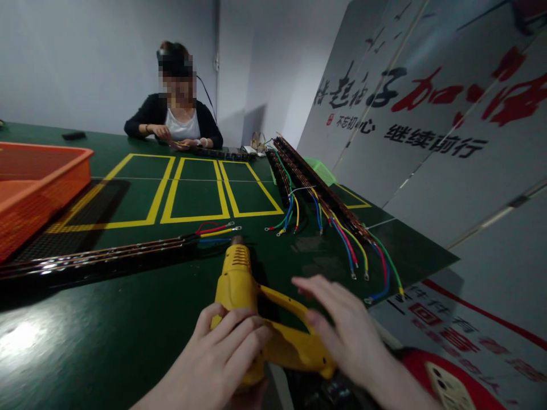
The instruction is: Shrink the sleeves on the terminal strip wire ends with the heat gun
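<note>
A yellow heat gun [237, 287] is in front of me at the table's near edge, its metal nozzle pointing away. My left hand [226, 350] wraps over its barrel from the left. My right hand [346, 319] is at the gun's looped handle, fingers stretched out and thumb apart; I cannot tell whether the thumb touches the handle. Just beyond the nozzle are the ends of a red, a yellow [220, 231] and a blue wire, the red and yellow tipped with metal lugs. They come from a long dark bar assembly [106, 256] with copper-coloured strips, lying to the left.
More long bar assemblies [318, 182] lie at the right, with several coloured lugged wires [348, 245] reaching toward me. An orange basket [81, 165] stands at the left. Yellow tape rectangles [194, 218] mark the green table [106, 341]. Across it sits a person [183, 122], hands on small parts.
</note>
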`<state>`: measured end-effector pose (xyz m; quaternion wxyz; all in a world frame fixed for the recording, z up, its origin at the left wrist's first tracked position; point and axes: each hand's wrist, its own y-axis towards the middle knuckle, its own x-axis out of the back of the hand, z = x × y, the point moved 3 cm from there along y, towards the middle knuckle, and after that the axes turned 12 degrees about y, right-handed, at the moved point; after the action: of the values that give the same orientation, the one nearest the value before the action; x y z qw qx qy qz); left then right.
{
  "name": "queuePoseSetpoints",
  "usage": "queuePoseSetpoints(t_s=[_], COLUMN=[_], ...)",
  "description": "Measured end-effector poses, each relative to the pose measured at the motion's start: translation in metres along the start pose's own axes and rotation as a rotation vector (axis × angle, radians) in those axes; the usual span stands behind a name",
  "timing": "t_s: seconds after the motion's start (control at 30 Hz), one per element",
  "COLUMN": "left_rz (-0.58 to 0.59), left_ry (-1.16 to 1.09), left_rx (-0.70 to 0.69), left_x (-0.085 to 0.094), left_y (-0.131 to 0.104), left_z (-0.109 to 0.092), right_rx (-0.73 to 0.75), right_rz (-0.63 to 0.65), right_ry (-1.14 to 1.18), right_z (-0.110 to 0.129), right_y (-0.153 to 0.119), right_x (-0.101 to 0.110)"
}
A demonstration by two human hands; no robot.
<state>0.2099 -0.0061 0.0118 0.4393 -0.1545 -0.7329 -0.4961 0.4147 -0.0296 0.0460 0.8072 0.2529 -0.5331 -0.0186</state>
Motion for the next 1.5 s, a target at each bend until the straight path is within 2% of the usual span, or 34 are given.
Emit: queuePoseSetpoints(t_s=[0.03, 0.07, 0.17, 0.23, 0.33, 0.43, 0.47, 0.53, 0.6, 0.83, 1.07, 1.17, 1.3, 1.4, 1.5], left_rz=[0.035, 0.085, 0.188, 0.144, 0.056, 0.170, 0.224, 0.333, 0.355, 0.252, 0.234, 0.249, 0.234, 0.229, 0.225], left_ry=[-0.020, -0.050, -0.160, -0.157, 0.034, 0.255, 0.295, 0.331, 0.398, 0.553, 0.579, 0.548, 0.494, 0.495, 0.508], left_rx=[-0.014, -0.030, -0.026, 0.072, 0.258, 0.384, 0.419, 0.453, 0.473, 0.461, 0.438, 0.430, 0.426, 0.402, 0.388], left_x=[0.003, 0.005, 0.017, 0.024, 0.026, 0.011, 0.005, -0.007, -0.014, -0.016, -0.015, -0.014, -0.013, -0.014, -0.015], left_y=[0.001, 0.002, 0.007, 0.013, 0.025, 0.034, 0.035, 0.035, 0.033, 0.027, 0.024, 0.022, 0.021, 0.021, 0.022], left_z=[0.001, 0.002, 0.021, 0.050, 0.113, 0.173, 0.186, 0.202, 0.204, 0.193, 0.187, 0.184, 0.182, 0.181, 0.181], right_rx=[0.050, 0.113, 0.134, 0.039, -0.089, -0.099, -0.090, -0.061, -0.031, -0.013, 0.029, 0.097, 0.199, 0.250, 0.213], right_rz=[0.001, -0.062, -0.211, -0.233, -0.203, -0.212, -0.216, -0.237, -0.261, -0.238, -0.190, -0.221, -0.190, -0.194, -0.186], right_ry=[0.001, -0.041, -0.180, -0.194, -0.138, -0.087, -0.071, -0.039, -0.021, -0.059, -0.020, -0.085, -0.229, -0.290, -0.287], right_z=[0.016, 0.028, 0.043, 0.042, 0.041, 0.047, 0.050, 0.056, 0.061, 0.068, 0.041, 0.026, 0.009, 0.003, 0.004], right_y=[-0.015, -0.027, -0.042, -0.039, -0.031, -0.026, -0.024, -0.021, -0.018, -0.015, -0.032, -0.038, -0.046, -0.051, -0.053], right_x=[-0.010, -0.019, -0.044, -0.057, -0.070, -0.076, -0.078, -0.083, -0.088, -0.095, -0.084, -0.073, -0.060, -0.056, -0.058])
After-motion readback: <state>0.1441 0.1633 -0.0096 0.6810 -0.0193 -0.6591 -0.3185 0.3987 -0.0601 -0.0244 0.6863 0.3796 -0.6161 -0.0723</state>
